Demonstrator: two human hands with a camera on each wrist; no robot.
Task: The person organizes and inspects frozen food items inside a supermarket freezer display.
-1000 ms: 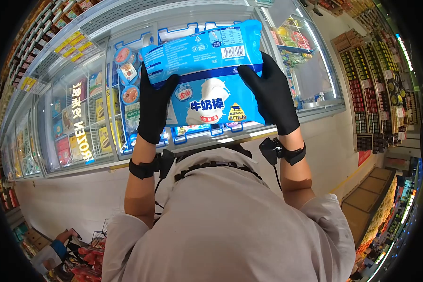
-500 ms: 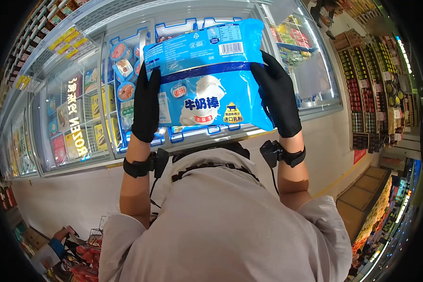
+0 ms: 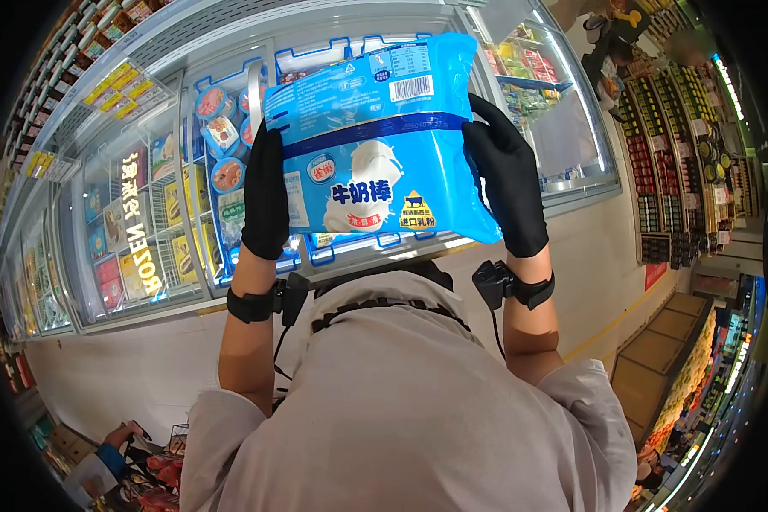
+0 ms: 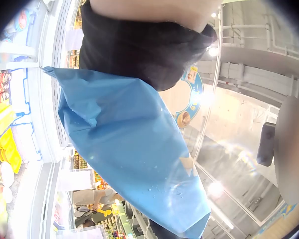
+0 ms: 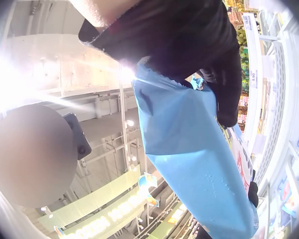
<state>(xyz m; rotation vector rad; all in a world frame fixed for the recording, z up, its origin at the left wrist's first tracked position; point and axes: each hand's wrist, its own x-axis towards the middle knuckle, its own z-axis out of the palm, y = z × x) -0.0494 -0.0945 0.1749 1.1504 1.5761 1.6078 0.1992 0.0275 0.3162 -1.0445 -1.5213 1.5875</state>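
Note:
Both hands, in black gloves, hold a blue plastic bag of milk ice bars (image 3: 350,175) over an ice cream freezer in the head view. Its printed face, with barcode and dark blue seam, is turned up to me. My left hand (image 3: 266,200) grips the left edge; most of its fingers are hidden. At the right edge, my right hand (image 3: 512,188) grips the bag, its lower right corner sticking out below the fingers. The bag's smooth blue end (image 4: 129,134) fills the left wrist view below the glove. In the right wrist view, gloved fingers (image 5: 229,94) bend over the bag's side.
Beneath the bag lies the freezer (image 3: 358,256) with glass lids and blue wire baskets. Ice cream cups (image 3: 228,175) sit in it on the left. Price labels (image 3: 121,90) line its back ledge. Stocked shelves (image 3: 670,162) stand at right; another person (image 3: 98,469) is at lower left.
The thumbs have slid from the bag's front out to its side edges. The bag has tilted slightly, its lower right corner dropping a little. Both hands still hold it.

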